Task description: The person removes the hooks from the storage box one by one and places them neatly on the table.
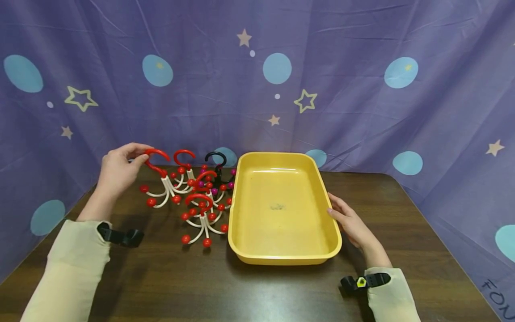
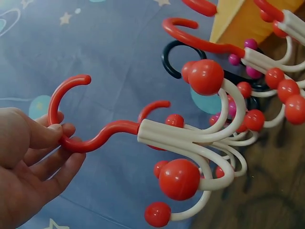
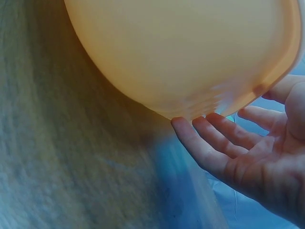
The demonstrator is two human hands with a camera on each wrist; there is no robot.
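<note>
My left hand (image 1: 120,171) pinches the red hook of a hanger (image 2: 105,136) between thumb and fingers. Its white prongs curve outward and end in red balls. Just right of it, similar red-hooked hangers (image 1: 205,218) stand close together, one behind another. Among them, toward the back, is a black hanger (image 1: 216,157) with magenta balls. A yellow tray (image 1: 283,258) is in the middle, with nothing lying in it. Against its right side rests my right hand (image 1: 354,226). In the right wrist view, the loosely extended fingers (image 3: 202,148) touch the tray's outer wall, with the thumb near the rim.
Everything stands on a dark brown wooden table (image 1: 177,281). Behind it hangs a purple-blue curtain (image 1: 209,80) with stars and light blue circles. The hangers crowd up to the tray's left side.
</note>
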